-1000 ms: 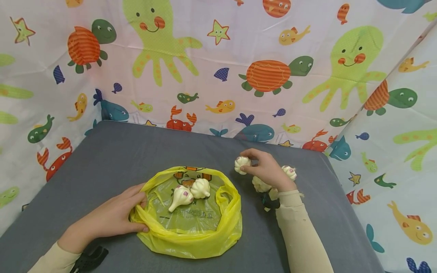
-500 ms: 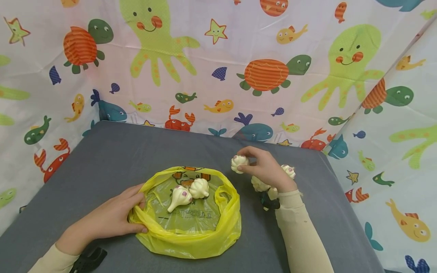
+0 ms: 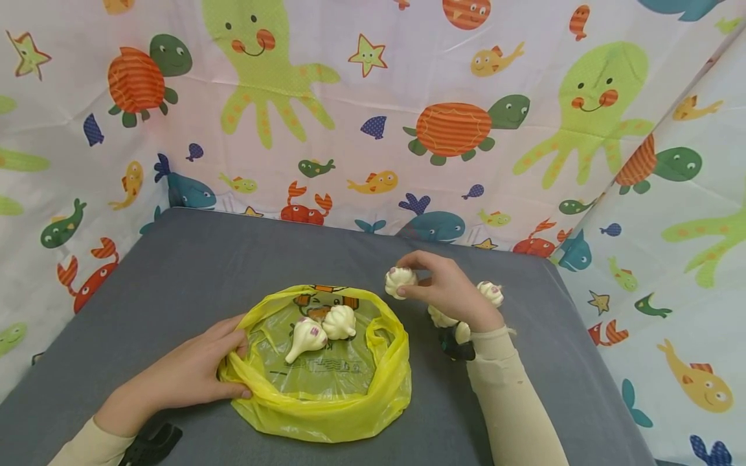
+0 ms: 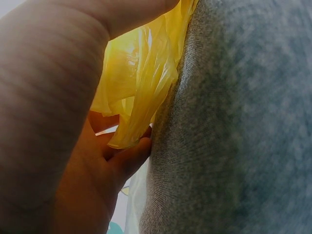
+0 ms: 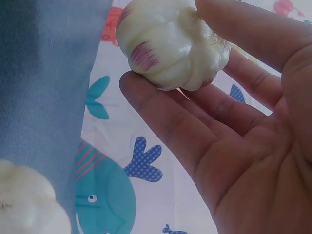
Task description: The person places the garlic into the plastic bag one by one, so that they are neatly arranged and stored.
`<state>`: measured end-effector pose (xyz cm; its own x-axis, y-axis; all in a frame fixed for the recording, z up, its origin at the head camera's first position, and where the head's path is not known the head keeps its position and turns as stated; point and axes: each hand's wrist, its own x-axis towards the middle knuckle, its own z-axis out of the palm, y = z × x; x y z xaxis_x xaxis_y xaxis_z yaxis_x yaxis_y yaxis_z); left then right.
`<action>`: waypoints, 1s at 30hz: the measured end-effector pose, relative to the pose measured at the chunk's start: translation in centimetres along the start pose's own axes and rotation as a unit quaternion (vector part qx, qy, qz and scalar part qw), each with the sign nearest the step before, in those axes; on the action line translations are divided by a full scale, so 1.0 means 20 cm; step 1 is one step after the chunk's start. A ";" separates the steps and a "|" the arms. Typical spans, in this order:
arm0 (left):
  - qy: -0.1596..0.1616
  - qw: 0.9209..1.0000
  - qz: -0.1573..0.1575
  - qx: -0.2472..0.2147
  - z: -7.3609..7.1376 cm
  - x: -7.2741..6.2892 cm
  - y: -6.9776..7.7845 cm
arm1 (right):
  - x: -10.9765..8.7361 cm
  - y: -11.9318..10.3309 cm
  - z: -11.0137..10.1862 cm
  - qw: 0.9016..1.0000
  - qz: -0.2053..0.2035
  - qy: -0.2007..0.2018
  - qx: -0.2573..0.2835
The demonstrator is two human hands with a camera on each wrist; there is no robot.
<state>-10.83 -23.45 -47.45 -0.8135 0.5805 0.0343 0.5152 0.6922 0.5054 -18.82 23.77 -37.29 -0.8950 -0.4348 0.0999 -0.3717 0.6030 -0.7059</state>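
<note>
Right hand: pinches garlic bulb between thumb and fingertips, clear of palm; left hand: grips yellow bag.

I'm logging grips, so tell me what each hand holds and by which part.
The right hand pinches a garlic bulb by its rounded body; the left hand grips the yellow bag by the left part of its rim.

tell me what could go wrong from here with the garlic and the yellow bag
The right hand pinches the garlic bulb without wrapping round it, so it might slip. The yellow plastic bag is thin and only the left hand holds it, so the opposite side could sag. Loose garlic bulbs lie near the right hand, which might nudge them.
</note>
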 end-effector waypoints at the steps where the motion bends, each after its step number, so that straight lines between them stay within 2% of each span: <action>1: 0.000 1.000 0.000 0.000 0.00 0.00 0.00 | 0.00 -0.01 0.00 1.000 -0.001 -0.001 0.002; 20: -0.001 1.000 0.005 -0.005 0.00 0.00 0.01 | 0.00 -0.10 0.06 0.999 -0.032 -0.041 0.009; 30: 0.001 1.000 0.000 -0.004 0.00 0.00 0.01 | 0.01 -0.15 0.13 0.996 -0.049 -0.069 0.006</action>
<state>-10.74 -23.38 -47.39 -0.8145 0.5791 0.0358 0.5124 0.6891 0.5124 -17.28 20.08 -36.97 -0.8125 -0.5785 0.0719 -0.4511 0.5458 -0.7061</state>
